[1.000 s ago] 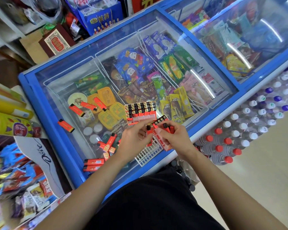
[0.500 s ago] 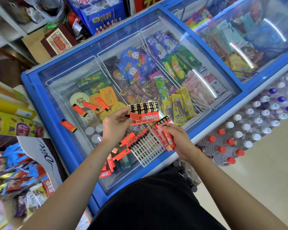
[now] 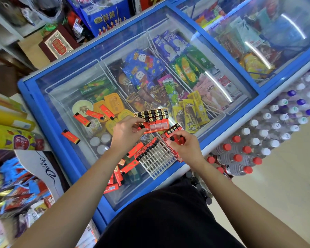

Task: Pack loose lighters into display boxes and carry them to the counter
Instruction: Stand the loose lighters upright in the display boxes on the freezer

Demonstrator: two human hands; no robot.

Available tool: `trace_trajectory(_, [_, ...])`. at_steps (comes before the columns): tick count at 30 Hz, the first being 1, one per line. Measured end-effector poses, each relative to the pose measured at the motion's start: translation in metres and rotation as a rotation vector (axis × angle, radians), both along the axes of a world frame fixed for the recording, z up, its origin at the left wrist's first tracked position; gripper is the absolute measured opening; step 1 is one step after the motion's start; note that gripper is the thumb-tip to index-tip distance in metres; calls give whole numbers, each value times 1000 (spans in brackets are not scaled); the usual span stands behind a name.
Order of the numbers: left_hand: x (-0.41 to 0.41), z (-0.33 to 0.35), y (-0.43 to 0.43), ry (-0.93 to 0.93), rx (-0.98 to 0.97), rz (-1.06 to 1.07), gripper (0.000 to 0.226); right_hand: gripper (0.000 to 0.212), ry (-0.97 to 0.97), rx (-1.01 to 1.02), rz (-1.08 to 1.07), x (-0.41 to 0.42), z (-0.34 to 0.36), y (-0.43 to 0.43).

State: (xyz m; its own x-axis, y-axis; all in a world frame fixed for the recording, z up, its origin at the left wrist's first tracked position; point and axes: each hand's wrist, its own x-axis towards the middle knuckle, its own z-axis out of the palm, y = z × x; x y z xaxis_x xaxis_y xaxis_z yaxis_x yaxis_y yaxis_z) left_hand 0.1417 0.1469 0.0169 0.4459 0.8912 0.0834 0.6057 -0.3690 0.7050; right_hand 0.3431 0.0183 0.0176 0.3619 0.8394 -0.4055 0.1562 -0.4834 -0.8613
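**Packing about half done: one box part-filled, many lighters loose, nothing carried off yet.**

Your left hand point(image 3: 127, 133) pinches what looks like a black-capped lighter point(image 3: 141, 126) at the near edge of the far display box point(image 3: 150, 130). That box's back rows are full, and its front cells look empty. Your right hand point(image 3: 184, 145) has its fingers curled round a red lighter point(image 3: 177, 139), held just above the second display box point(image 3: 177, 156), which shows only a few lighters at its far end. The white grid tray point(image 3: 157, 160) lies between your wrists. Loose lighters point(image 3: 81, 120) lie scattered on the freezer lid point(image 3: 61, 108), some well to your left and others just beside your left forearm. I judge that filling both boxes and the carry to the counter remain.
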Motion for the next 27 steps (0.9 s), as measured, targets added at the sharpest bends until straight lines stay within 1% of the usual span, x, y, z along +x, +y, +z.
trace_trajectory(4, [0, -3, 3, 74, 70, -15, 31, 9, -80, 25, -3, -2, 3, 3])
trace_trajectory(7, [2, -11, 6, 135, 125, -36, 30, 13, -82, 37, 16, -4, 5, 6])
trace_trajectory(9, [3, -17, 8, 159, 144, -42, 28, 11, -93, 46, 18, -6, 4, 7])
trace_trajectory(11, [4, -21, 8, 161, 165, -51, 29, 9, -138, 47, 10, -7, 3, 7])
trace_trajectory(13, [4, -24, 8, 161, 195, -66, 30, 13, -182, 43, -4, -8, 0, 7])
trace_trajectory(18, [1, -29, 6, 158, 258, -92, 26, 14, -206, 61, 6, -12, -2, 6])
trace_trajectory(22, [2, -31, 5, 149, 278, -89, 24, 15, -204, 56, 61, -11, -4, 7])
trace_trajectory(25, [3, -32, 6, 150, 271, -68, 24, 17, -212, 21, 141, -9, -5, 11])
trace_trajectory(27, [3, -34, 7, 156, 262, -61, 24, 15, -230, 5, 189, -9, -4, 14])
